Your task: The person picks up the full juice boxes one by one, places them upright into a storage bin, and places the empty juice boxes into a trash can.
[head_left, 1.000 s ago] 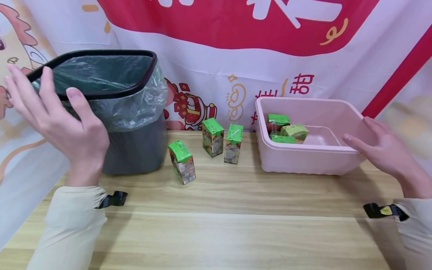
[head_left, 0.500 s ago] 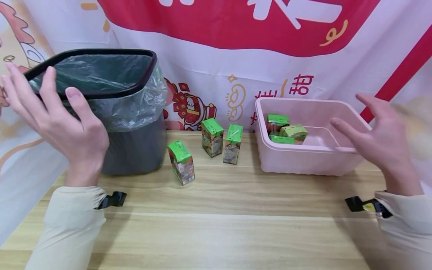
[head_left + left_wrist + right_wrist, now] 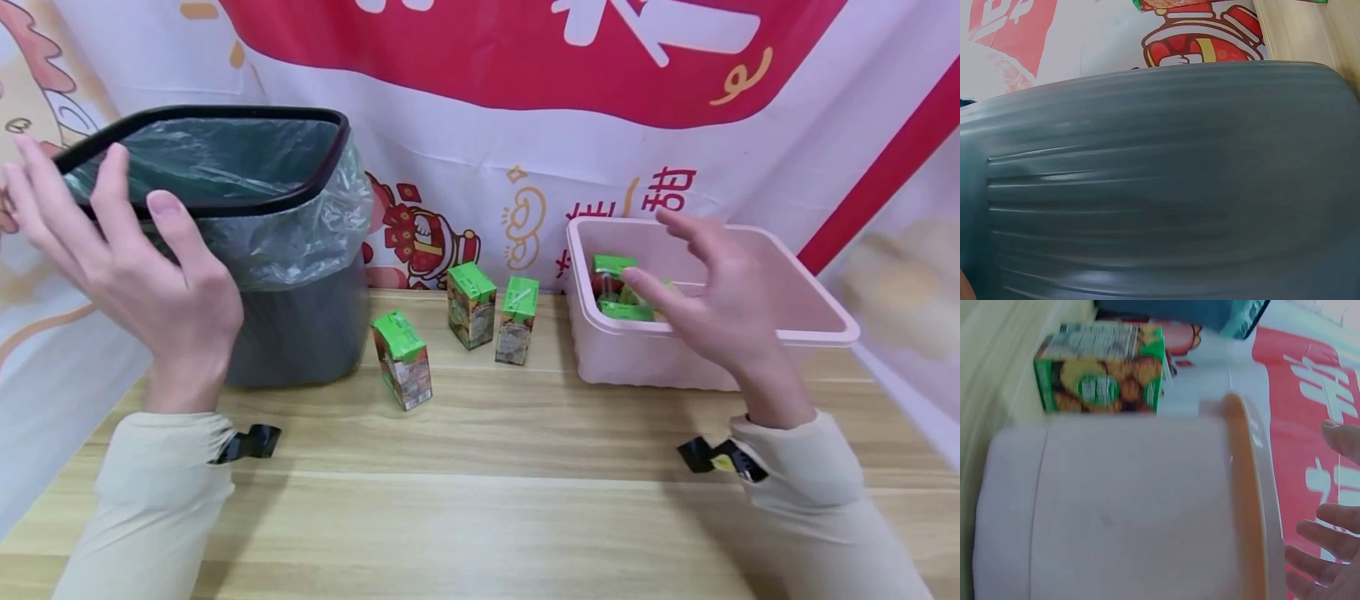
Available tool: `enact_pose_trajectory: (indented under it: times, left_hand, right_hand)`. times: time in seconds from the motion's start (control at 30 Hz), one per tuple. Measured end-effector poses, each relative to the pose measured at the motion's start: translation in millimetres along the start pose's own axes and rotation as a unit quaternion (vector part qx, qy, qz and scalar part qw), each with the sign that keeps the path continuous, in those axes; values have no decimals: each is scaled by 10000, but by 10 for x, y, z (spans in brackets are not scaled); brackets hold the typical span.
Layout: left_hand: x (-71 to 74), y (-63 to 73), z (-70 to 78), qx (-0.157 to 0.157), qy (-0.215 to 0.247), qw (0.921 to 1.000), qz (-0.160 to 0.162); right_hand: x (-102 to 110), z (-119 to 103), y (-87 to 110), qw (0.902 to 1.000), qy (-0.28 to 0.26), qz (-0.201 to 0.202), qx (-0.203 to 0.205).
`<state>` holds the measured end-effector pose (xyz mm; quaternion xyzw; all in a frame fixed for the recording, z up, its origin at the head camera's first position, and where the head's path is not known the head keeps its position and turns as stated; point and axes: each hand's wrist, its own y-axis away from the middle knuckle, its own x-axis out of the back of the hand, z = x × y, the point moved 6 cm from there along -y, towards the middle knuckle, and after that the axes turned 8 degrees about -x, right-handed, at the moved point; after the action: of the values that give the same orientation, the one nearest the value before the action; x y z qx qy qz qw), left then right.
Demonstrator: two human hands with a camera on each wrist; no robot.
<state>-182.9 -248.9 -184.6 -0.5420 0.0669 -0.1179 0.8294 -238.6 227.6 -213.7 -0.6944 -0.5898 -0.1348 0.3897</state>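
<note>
At the near left corner of a grey bin (image 3: 300,333) with a black rim and clear liner, my left hand (image 3: 153,271) has its fingers loosely extended, overlapping the rim in the head view. My right hand (image 3: 723,304) hovers over the pink plastic basin (image 3: 626,358), fingers spread and holding nothing. Inside the basin lie several small green-topped drink cartons (image 3: 628,312), partly hidden by that hand. Three similar cartons stand between bin and basin: a front one (image 3: 402,358), a back one (image 3: 471,305) and one with a straw on top (image 3: 517,321).
A wooden table (image 3: 465,517) bears everything. Behind it hangs a white and red printed cloth (image 3: 465,142). The bin's ribbed wall (image 3: 1166,181) fills most of the left wrist view, and the basin's wall (image 3: 1122,506) most of the right one.
My right hand has left the basin's right rim and moved leftward over the basin, its fingers spread. The left hand and the three standing cartons have stayed in place.
</note>
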Motion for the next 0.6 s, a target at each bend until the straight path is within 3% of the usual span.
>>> enact_pose_trajectory:
  times: [0.43,0.6]
  left_hand:
    - [-16,9,-45,2,-84,9999,-98]
    - [-19,10,-56,-15,-67,9999,-100]
  right_hand:
    - [-685,-489,-7,9956,-450,-173,806]
    - [-910,-642,10,9948,-615,-438,680]
